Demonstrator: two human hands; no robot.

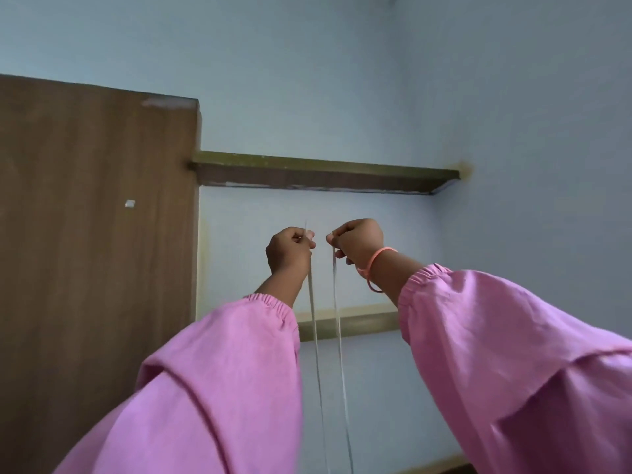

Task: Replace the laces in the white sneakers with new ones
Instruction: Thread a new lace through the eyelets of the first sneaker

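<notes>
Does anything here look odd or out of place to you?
Little stands out. Both hands, left hand and right hand, pinch a thin pale lace held up high, its two strands hanging down. Oddly, no white sneakers show. The brown wooden panel has a scuffed top edge.

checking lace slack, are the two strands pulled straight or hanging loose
Pulled straight: each strand runs as a near-straight line from the left hand and right hand down out of frame.

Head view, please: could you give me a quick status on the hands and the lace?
Left hand and right hand raised, each pinching a lace strand. Strands hang down taut. Sneakers out of view. Nothing in the way.
</notes>
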